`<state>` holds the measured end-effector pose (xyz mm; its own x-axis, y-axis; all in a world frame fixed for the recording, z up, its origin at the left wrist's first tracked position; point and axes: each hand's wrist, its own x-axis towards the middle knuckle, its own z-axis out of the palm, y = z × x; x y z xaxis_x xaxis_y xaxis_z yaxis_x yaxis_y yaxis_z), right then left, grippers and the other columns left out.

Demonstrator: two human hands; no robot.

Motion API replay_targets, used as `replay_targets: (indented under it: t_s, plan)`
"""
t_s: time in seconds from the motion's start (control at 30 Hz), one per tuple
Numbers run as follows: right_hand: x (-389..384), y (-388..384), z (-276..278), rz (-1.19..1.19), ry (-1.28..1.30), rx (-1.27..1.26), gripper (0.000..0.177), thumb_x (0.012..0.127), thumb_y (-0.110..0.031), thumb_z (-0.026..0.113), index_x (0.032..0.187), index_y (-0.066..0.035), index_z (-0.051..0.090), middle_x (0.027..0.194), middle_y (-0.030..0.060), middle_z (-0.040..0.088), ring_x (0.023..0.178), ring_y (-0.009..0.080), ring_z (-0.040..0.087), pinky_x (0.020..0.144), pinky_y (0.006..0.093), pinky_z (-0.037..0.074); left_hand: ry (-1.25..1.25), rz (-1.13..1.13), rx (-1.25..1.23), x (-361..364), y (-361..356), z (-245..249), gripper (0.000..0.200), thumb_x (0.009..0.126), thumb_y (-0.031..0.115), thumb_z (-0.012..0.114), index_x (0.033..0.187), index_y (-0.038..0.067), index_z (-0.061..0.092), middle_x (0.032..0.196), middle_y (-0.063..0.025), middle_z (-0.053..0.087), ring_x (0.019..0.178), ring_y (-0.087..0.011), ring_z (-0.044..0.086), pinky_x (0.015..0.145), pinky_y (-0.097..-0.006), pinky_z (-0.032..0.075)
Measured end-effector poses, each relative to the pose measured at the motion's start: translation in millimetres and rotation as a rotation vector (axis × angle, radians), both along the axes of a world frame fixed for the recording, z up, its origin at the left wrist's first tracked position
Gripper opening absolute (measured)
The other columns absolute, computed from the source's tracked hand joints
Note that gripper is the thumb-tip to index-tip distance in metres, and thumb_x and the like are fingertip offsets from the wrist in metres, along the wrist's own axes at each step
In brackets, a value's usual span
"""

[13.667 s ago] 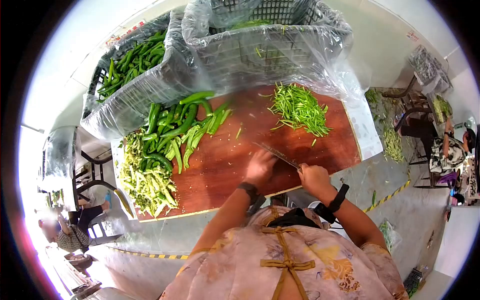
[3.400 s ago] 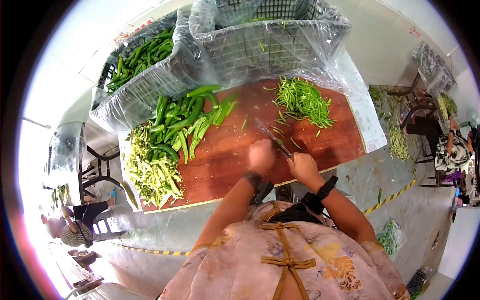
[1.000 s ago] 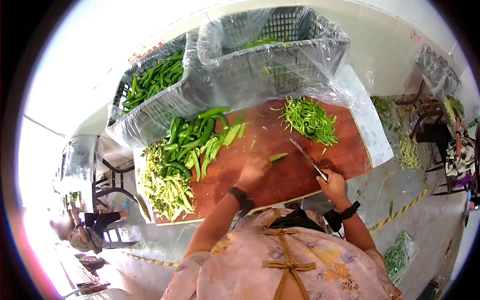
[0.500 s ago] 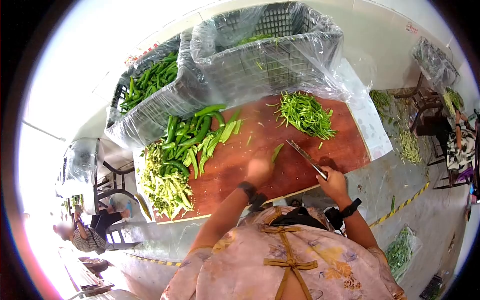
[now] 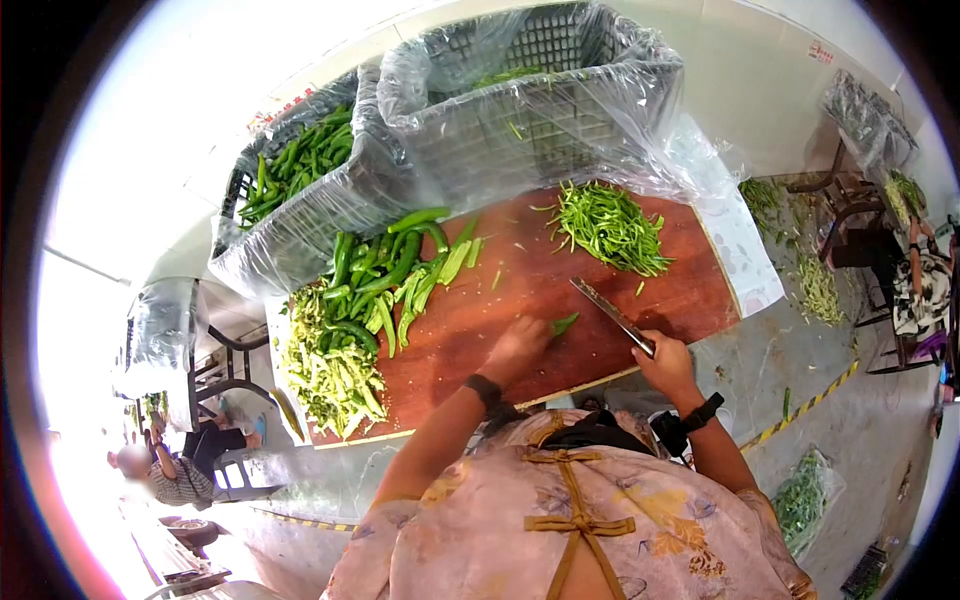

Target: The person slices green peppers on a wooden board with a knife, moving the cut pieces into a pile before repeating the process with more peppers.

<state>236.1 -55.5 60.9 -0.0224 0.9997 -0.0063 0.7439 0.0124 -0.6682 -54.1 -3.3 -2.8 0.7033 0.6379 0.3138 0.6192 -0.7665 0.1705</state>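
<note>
My left hand (image 5: 522, 343) is low over the red-brown board (image 5: 450, 345), its fingers closed on a green pepper piece (image 5: 565, 323) whose tip sticks out to the right. The handle of a knife (image 5: 612, 312) is in my right hand (image 5: 664, 362); its blade points up and left, clear of the pepper piece. Beyond the blade lies a pile of thin green strips (image 5: 610, 228). Whole green peppers (image 5: 375, 262) and flattened pepper pieces (image 5: 425, 285) lie at the board's left, above a heap of pale pepper cores (image 5: 325, 370).
Behind the board stand two plastic-lined crates, one with green peppers (image 5: 300, 160), the other (image 5: 540, 110) with some green strips. People sit at the far left (image 5: 180, 475) and far right (image 5: 922, 290). A bag of greens (image 5: 803, 500) lies on the floor at right.
The pepper piece has turned from steep to nearly sideways in my left hand. The knife has shifted very slightly.
</note>
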Motion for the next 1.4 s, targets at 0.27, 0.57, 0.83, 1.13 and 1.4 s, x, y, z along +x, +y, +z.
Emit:
replay_targets:
  t_s: [0.27,0.57,0.83,1.13,1.4]
  plan:
    - [1,0,-2,0.001,-0.035,-0.022,0.029,0.077,-0.025,0.065,0.097,-0.004,0.063,0.078,0.0202,0.063,0.075,0.0389,0.061,0.067,0.0471,0.047,0.051,0.169,-0.221,11,-6,7,0.054,0.075,0.01,0.058,0.128,0.011,0.047,0.117,-0.0165,0.05,0.089,-0.0311,0.055,0.074,-0.0393,0.05]
    - [5,-2,-8,-0.025,-0.07,-0.053,0.031,0.077,-0.026,0.065,0.099,-0.005,0.062,0.08,0.0204,0.064,0.077,0.0385,0.061,0.069,0.0469,0.047,0.081,-0.001,-0.045,18,8,43,0.032,0.067,0.016,0.064,0.097,0.01,0.06,0.106,-0.012,0.054,0.095,-0.0323,0.056,0.078,-0.042,0.05]
    - [-1,-3,2,-0.036,-0.045,-0.089,0.032,0.077,-0.027,0.064,0.101,-0.005,0.063,0.081,0.0203,0.064,0.078,0.0385,0.061,0.069,0.046,0.048,-0.095,-0.175,-0.109,31,12,20,0.017,0.066,0.01,0.058,0.083,0.006,0.055,0.091,-0.0081,0.054,0.087,-0.0278,0.055,0.07,-0.0384,0.049]
    - [-13,1,4,-0.013,-0.144,-0.048,0.029,0.082,-0.029,0.059,0.096,-0.004,0.062,0.077,0.0205,0.063,0.074,0.0384,0.061,0.068,0.0479,0.048,-0.082,0.093,-0.013,50,20,8,0.017,0.074,0.012,0.055,0.09,0.008,0.057,0.089,-0.0078,0.054,0.086,-0.0258,0.054,0.071,-0.0366,0.048]
    - [-42,4,2,0.091,-0.324,-0.036,0.027,0.082,-0.026,0.059,0.101,-0.006,0.062,0.072,0.0188,0.063,0.067,0.0373,0.061,0.062,0.0474,0.048,-0.101,0.119,-0.027,49,2,10,0.037,0.076,0.027,0.061,0.11,0.011,0.059,0.107,-0.0054,0.054,0.103,-0.0265,0.049,0.086,-0.0435,0.041]
